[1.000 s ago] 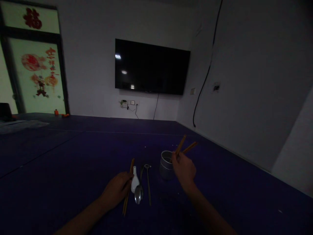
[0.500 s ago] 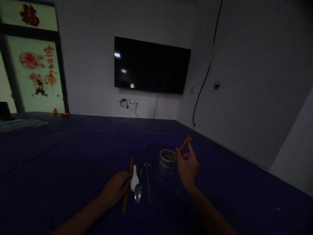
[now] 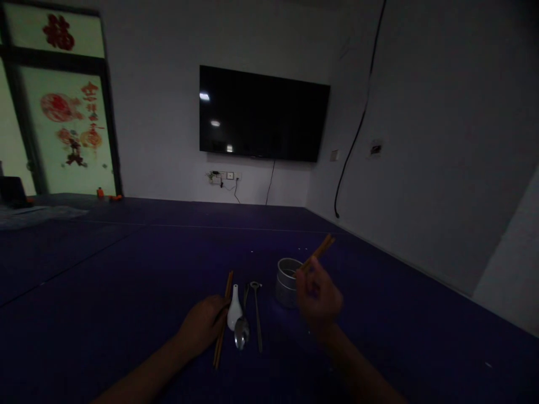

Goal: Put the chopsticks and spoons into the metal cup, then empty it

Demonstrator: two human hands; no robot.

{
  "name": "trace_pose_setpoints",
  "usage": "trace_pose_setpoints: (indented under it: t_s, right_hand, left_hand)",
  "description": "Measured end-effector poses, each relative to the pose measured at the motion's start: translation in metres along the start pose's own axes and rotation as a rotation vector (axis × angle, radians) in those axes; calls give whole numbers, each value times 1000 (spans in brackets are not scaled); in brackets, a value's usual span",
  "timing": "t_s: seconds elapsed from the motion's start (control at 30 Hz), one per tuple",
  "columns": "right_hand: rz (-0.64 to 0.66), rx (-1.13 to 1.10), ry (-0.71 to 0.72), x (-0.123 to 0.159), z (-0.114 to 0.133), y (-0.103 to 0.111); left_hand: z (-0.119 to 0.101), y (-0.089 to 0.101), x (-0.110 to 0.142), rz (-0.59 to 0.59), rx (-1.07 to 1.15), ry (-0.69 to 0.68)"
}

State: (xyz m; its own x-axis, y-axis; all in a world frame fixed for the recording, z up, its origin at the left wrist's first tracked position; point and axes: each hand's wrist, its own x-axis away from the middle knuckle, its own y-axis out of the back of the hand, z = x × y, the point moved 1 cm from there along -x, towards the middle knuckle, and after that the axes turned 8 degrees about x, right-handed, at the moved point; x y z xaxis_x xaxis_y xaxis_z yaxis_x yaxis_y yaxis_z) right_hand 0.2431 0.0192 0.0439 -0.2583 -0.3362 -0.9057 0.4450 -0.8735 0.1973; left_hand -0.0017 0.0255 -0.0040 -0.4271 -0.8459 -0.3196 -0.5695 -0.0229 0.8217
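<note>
My right hand (image 3: 320, 294) pinches a small bundle of wooden chopsticks (image 3: 322, 247), held at a slant with the lower ends at the rim of a grey metal cup (image 3: 287, 289). My fingers hide those lower ends, so I cannot tell how far inside they reach. My left hand (image 3: 205, 322) lies on the table with its fingers closed over another set of wooden chopsticks (image 3: 219, 348). Just right of these are a white soup spoon (image 3: 234, 317), a metal spoon (image 3: 241, 333) with a fork-like handle end behind it, and a long thin metal utensil (image 3: 257, 320) with a ring-shaped end.
The purple table (image 3: 168, 264) runs back to the wall, where a black television (image 3: 263, 115) hangs. A black cable (image 3: 353, 137) dangles at the right wall. Plastic sheeting (image 3: 42, 216) and small orange objects (image 3: 101, 193) lie at the far left.
My right hand's index finger has come down from the upper end of the chopsticks, and the fingers are now curled lower, near the cup. My left hand stays on its chopsticks.
</note>
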Motion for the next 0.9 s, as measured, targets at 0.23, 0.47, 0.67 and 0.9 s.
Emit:
trace_pose_setpoints:
  t_s: [0.23, 0.47, 0.67, 0.9]
  right_hand:
    - [685, -159, 526, 58, 42, -17]
    - [983, -23, 368, 60, 46, -28]
    - [1022, 26, 346, 62, 46, -29]
    - [1090, 87, 280, 60, 46, -31]
  left_hand:
    - [4, -4, 0, -25, -61, -11]
    - [3, -5, 2, -39, -102, -9]
    - [2, -4, 1, -18, -122, 2]
    - [2, -3, 2, -1, -153, 29]
